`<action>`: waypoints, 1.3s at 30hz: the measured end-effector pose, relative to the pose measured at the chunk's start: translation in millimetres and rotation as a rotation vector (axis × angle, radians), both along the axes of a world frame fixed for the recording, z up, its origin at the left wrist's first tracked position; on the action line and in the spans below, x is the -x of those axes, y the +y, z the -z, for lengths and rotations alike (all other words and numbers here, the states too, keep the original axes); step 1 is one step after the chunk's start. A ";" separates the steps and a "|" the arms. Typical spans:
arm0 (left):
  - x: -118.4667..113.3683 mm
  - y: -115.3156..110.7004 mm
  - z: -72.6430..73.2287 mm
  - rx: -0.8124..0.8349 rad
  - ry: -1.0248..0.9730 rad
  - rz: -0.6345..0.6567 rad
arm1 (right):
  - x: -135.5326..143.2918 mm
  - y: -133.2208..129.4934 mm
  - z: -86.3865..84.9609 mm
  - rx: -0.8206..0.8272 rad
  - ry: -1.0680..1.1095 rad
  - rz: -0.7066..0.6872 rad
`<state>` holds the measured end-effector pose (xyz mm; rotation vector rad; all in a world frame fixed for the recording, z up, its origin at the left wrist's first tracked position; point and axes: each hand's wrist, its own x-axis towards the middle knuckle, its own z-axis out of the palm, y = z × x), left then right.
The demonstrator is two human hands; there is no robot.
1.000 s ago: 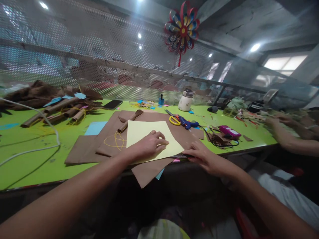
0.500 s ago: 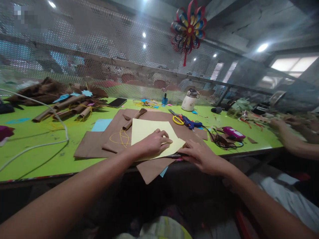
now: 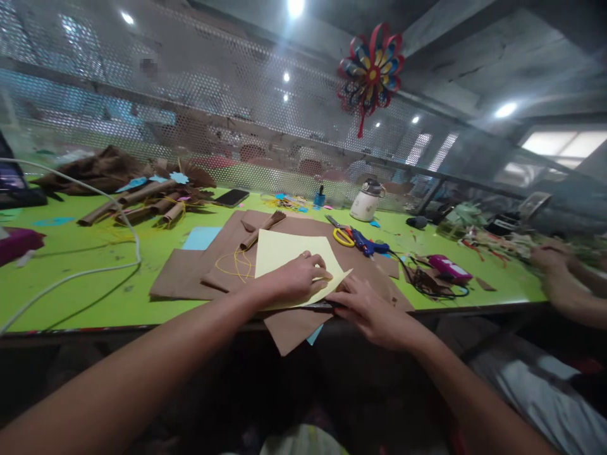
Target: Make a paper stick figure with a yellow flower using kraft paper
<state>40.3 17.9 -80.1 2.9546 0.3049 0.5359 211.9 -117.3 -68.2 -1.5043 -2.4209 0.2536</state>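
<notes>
A sheet of pale yellow paper [image 3: 279, 249] lies on stacked brown paper [image 3: 183, 278] at the front edge of the table. On top of the sheet, my left hand [image 3: 306, 275] has bent fingers closed on the paper near its raised right edge. My right hand [image 3: 365, 306] is at the sheet's lower right corner, fingers closed beside a thin dark thing partly hidden under the paper. What that thing is, I cannot make out. Below my hands, a brown paper flap [image 3: 289, 328] and a bit of blue paper hang over the edge.
Yellow-handled scissors [image 3: 343, 236], a blue glue gun [image 3: 367, 243] and a pink box [image 3: 448, 268] with cables lie to the right. A white bottle [image 3: 365, 202], phone [image 3: 231, 198] and brown paper rolls [image 3: 142, 199] stand farther back. Another person's hands [image 3: 552, 259] are at far right.
My right hand has shifted slightly left and down, closer to my left hand. The yellow sheet's right corner now stands up more. The camera view has turned a little.
</notes>
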 end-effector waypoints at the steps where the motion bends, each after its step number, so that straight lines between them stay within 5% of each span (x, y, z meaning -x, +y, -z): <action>1: -0.2 -0.9 -1.0 -0.008 0.004 -0.002 | -0.7 -0.4 -0.7 0.005 -0.011 0.006; 11: -22.1 -1.5 -15.3 0.008 0.159 -0.076 | -22.2 -3.7 -11.9 0.024 -0.062 -0.011; 16: 8.2 6.0 -12.3 0.057 0.005 -0.058 | -21.5 -6.4 -7.2 0.009 -0.062 -0.024; 23: 57.7 14.2 -5.1 0.130 0.035 -0.023 | -18.3 -9.6 -0.5 0.007 -0.051 0.023; 39: 60.0 20.1 -1.9 0.230 0.039 0.011 | 4.2 5.1 3.6 -0.034 -0.088 -0.039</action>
